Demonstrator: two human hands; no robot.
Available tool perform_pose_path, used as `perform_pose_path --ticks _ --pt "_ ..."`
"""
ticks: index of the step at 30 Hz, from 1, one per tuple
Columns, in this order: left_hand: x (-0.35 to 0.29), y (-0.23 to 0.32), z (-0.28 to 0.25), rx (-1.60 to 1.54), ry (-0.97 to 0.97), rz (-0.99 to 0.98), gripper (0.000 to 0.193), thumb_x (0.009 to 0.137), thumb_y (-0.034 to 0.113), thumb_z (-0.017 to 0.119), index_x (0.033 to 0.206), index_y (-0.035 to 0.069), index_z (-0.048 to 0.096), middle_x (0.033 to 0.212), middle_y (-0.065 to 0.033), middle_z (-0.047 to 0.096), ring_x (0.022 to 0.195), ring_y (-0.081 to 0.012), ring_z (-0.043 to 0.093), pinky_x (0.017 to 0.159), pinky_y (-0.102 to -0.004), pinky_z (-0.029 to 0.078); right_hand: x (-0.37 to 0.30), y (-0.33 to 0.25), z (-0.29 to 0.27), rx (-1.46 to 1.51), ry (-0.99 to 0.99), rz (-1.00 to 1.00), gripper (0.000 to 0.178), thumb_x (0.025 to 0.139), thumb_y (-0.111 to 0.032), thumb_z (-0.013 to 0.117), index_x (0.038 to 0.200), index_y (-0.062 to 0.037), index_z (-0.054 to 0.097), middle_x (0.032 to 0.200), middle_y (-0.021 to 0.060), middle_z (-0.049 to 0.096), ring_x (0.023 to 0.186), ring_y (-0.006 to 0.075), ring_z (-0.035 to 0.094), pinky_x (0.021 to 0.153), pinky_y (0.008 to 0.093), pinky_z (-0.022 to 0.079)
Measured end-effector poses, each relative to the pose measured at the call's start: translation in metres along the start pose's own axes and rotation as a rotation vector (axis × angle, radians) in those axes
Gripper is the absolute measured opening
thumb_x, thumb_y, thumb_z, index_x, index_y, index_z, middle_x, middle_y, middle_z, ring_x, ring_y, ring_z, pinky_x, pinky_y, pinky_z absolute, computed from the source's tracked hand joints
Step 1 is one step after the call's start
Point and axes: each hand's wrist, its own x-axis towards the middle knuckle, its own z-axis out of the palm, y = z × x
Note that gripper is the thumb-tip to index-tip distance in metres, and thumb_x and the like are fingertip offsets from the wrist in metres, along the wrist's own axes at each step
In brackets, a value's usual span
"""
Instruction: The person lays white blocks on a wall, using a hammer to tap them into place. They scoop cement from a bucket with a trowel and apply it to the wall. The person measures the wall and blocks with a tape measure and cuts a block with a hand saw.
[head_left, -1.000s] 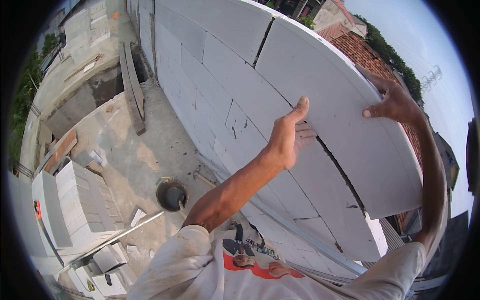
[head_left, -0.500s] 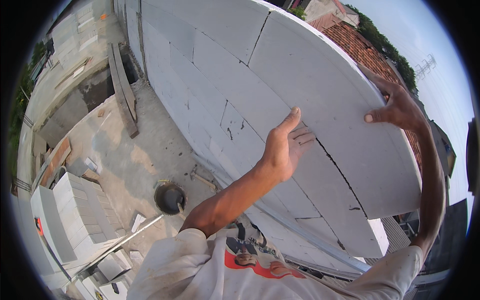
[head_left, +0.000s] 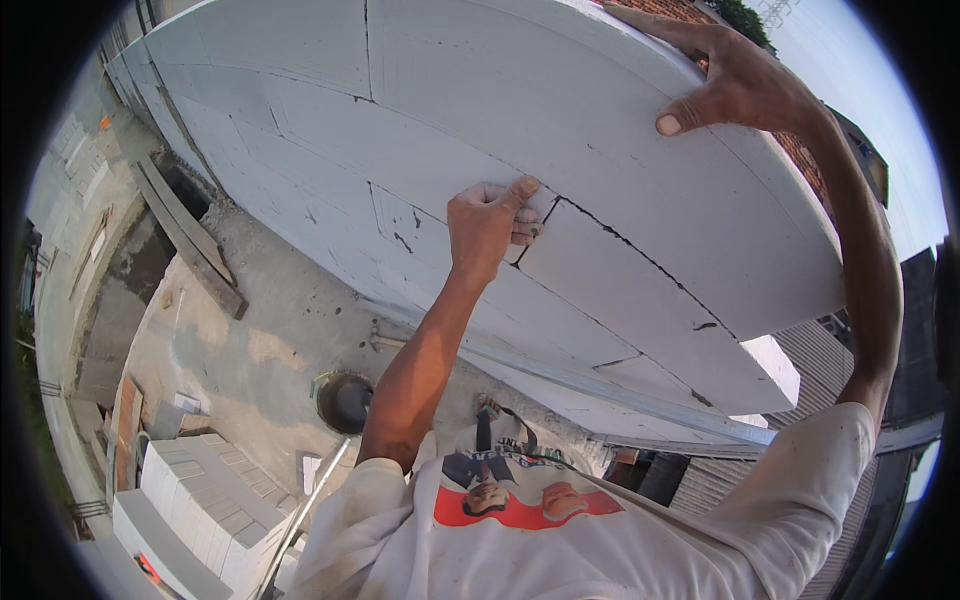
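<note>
A large white lightweight concrete block (head_left: 640, 150) lies on the top course of a white block wall (head_left: 310, 130). My right hand (head_left: 745, 85) hooks over the block's upper edge, fingers behind it and thumb pressed on its near face. Lower and to the left, my left hand (head_left: 490, 225) is closed with bent fingers against the wall. Its thumb reaches the joint under the block, beside a dark upright seam. No tool shows in the left hand.
Below on the concrete floor are a dark bucket (head_left: 345, 401), a hammer (head_left: 385, 340) partly behind my left forearm, and stacked white blocks (head_left: 205, 500). Wooden planks (head_left: 190, 240) lie beside an opening. A metal bar (head_left: 600, 375) runs along the wall; corrugated roofing (head_left: 810, 350) lies beyond.
My left hand has gone from spread, flat fingers on the wall to a closed shape at the joint. The right hand stays on the block's upper edge. The whole view has shifted.
</note>
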Motion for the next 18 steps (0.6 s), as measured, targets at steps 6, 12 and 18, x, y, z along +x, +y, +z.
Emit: perform_pose_path --ticks 6,12,18 --pt "0.002 -0.001 0.006 -0.006 0.01 0.032 0.035 0.092 0.026 0.087 0.09 -0.003 0.068 0.074 -0.0137 0.071 0.062 -0.0248 0.076 0.053 -0.0308 0.062 -0.025 -0.092 -0.023 0.08 -0.094 0.08 0.085 0.075 -0.018 0.089 0.153 -0.0067 0.056 0.146 0.0204 0.064 0.135 0.031 0.061 0.118 0.047 0.047" --pt "0.005 0.005 -0.014 0.049 0.054 0.078 0.034 0.092 0.025 0.087 0.088 -0.002 0.067 0.075 -0.0136 0.071 0.064 -0.0256 0.076 0.056 -0.0327 0.064 -0.001 -0.071 -0.004 -0.076 -0.014 -0.11 0.094 0.073 -0.039 0.091 0.155 -0.0132 0.054 0.143 0.0204 0.065 0.13 0.0343 0.063 0.112 0.0526 0.05" --pt "0.006 0.016 -0.032 0.038 0.017 0.045 0.038 0.091 0.031 0.088 0.088 0.0 0.066 0.075 -0.0147 0.072 0.064 -0.0237 0.076 0.056 -0.0314 0.063 0.015 -0.041 0.009 -0.027 -0.025 -0.058 0.104 0.071 -0.059 0.092 0.159 -0.0209 0.052 0.139 0.0201 0.067 0.123 0.0364 0.068 0.105 0.0581 0.055"
